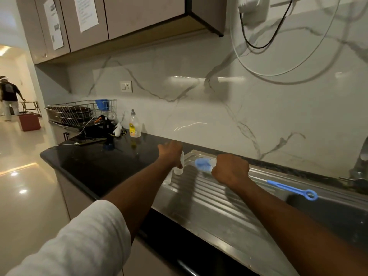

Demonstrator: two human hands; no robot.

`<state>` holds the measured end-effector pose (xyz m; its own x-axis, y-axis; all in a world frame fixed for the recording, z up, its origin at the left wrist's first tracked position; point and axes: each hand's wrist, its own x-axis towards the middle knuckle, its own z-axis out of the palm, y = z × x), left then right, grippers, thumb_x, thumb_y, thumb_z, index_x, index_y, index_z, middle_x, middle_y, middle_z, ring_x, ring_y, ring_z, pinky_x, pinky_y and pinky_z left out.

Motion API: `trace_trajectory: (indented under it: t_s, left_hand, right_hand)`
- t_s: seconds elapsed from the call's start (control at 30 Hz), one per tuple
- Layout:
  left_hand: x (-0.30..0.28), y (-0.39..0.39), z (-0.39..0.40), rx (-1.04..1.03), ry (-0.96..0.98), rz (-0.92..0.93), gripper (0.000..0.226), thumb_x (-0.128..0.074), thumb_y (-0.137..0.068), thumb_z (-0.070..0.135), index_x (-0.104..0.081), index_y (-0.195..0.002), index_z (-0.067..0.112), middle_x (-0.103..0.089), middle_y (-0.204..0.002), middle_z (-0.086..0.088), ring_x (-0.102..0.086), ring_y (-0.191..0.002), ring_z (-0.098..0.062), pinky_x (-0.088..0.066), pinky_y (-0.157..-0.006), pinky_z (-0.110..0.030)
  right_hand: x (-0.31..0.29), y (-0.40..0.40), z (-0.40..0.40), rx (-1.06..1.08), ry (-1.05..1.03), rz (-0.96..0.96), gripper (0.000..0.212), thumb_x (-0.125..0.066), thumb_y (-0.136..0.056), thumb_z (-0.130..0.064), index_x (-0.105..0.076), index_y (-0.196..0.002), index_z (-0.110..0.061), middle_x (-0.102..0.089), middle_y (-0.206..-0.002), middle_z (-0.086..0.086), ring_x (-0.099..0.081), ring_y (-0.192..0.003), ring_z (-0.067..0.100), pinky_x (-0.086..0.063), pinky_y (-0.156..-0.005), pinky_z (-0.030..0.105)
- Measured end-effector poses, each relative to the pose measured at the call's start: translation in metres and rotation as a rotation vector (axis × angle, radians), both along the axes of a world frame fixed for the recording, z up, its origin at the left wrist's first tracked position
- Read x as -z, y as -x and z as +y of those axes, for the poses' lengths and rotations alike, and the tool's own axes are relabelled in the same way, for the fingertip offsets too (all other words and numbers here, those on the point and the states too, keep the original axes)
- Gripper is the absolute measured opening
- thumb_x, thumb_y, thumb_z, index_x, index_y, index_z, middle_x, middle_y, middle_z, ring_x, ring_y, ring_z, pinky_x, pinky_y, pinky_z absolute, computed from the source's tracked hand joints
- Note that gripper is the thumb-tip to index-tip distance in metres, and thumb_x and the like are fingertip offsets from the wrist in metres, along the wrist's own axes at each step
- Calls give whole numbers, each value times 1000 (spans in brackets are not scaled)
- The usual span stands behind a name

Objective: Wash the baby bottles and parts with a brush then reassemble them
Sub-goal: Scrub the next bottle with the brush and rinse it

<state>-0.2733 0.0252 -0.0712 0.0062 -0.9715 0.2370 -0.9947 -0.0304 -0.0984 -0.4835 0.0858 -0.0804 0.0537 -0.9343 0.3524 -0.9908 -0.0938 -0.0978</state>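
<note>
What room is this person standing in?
Most likely a home kitchen. There is a steel sink with a ribbed draining board set into a black counter, a dish rack and a bottle of dish soap by the wall, and cupboards overhead.

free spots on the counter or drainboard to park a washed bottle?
Free: the ribbed drainboard near the viewer, in front of both hands; the black counter between its front edge and the soap bottle. Crowded: the far left counter by the dish rack, and the drainboard's back edge, where the left hand holds a clear bottle and the blue brush lies.
</note>
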Motion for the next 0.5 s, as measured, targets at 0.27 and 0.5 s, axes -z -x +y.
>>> trace_trajectory:
  t_s: [0.27,0.5]
  left_hand:
    - [2,5,-4,-19,-30,-58,71,-83,-74,51,-55,-132,21,-59,-130,-7,-54,-124,-31,-39,-104,-53]
    - [-6,-1,-3,-9,-1,28,70,-84,-71,56,-56,-125,20,-62,-121,-5,-58,-116,-28,-42,-99,-50]
  right_hand:
    - [7,21,-5,7,-23,12,39,-54,-90,-64,-67,-100,-29,-70,-100,-7,-67,-89,17,-53,-72,31]
    - [17,25,-11,-23,-20,-76,53,-44,-79,-82,-70,-101,-40,-70,-95,-13,-66,-82,14,-56,-73,33]
